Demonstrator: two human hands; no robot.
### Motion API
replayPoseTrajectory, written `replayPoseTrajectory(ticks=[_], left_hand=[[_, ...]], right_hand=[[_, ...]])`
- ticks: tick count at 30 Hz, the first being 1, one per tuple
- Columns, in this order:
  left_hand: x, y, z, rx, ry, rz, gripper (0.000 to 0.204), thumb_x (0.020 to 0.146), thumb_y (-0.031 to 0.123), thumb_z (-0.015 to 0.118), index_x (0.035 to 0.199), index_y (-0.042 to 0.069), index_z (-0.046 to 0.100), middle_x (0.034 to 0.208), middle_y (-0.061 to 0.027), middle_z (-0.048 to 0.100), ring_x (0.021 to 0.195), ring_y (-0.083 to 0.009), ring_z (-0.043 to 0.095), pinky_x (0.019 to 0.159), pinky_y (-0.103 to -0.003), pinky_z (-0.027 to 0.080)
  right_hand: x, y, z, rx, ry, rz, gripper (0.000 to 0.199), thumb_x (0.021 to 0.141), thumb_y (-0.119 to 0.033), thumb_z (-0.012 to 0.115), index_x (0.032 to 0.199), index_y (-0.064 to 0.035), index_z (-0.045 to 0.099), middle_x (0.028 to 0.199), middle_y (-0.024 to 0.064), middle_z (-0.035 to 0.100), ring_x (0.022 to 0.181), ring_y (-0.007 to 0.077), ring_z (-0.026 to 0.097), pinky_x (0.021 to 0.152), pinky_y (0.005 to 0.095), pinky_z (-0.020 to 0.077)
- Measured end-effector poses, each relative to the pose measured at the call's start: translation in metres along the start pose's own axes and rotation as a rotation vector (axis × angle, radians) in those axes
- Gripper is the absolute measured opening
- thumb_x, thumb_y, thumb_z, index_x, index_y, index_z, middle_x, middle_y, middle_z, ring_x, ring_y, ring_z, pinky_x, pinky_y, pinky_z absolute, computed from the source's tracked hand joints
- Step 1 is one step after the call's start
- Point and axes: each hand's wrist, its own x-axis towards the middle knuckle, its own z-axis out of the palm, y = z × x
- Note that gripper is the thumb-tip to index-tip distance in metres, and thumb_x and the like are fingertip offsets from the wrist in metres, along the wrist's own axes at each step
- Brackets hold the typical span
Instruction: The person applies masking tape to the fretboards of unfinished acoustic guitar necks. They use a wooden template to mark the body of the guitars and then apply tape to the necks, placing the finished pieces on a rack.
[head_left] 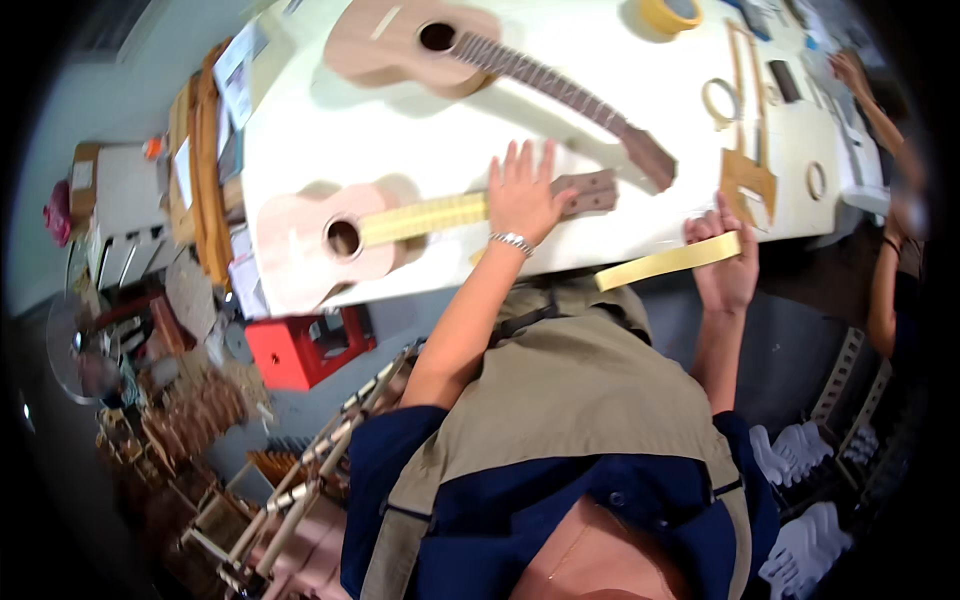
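One guitar (pixel 300 242) lies near us on the white table (pixel 300 150). We spread our left hand (pixel 524 203) over its yellow-covered neck (pixel 428 218), maybe to keep it still. Our right hand (pixel 727 275) pinches yellow tape (pixel 660 265) by one end, perhaps against sticking.

A white table (pixel 420 140) bears two ukuleles (pixel 298 240) and several tape rolls (pixel 668 23).

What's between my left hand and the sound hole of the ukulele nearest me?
In the head view, the yellow-covered fretboard lies between your left hand and the sound hole.
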Motion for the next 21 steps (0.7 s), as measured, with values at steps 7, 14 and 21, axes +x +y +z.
replayPoseTrajectory(ticks=[7,14,21], left_hand=[[-0.031,-0.054,-0.040,0.158,-0.136,-0.094,0.081,0.077,0.039,0.063,0.144,0.014,0.025,0.148,-0.0095,0.025,0.139,-0.0277,0.015,0.111,-0.053,0.006],[-0.099,-0.150,-0.075,0.208,0.066,-0.621,0.072,0.087,0.038,0.051,0.144,0.007,0.021,0.149,-0.0207,0.013,0.137,-0.0412,0.010,0.107,-0.061,0.003],[-0.049,-0.080,-0.083,0.042,0.005,-0.171,0.086,0.076,0.050,0.063,0.142,0.007,0.028,0.146,-0.0183,0.024,0.135,-0.0377,0.019,0.106,-0.061,0.004]], right_hand=[[0.021,-0.038,0.016,-0.796,0.027,0.129,0.016,0.088,-0.014,0.056,0.090,0.0015,0.060,0.063,0.0029,0.053,0.056,0.0111,0.051,0.058,0.0252,0.0440],[0.146,-0.033,0.046,-1.430,-0.045,-0.661,0.020,0.088,-0.014,0.060,0.100,0.0006,0.056,0.092,0.0102,0.061,0.082,0.0188,0.058,0.071,0.0304,0.0461],[0.356,0.029,0.059,-2.145,-0.373,-0.604,0.023,0.073,-0.016,0.068,0.091,-0.0060,0.060,0.092,0.0166,0.060,0.089,0.0322,0.058,0.076,0.0415,0.0469]])
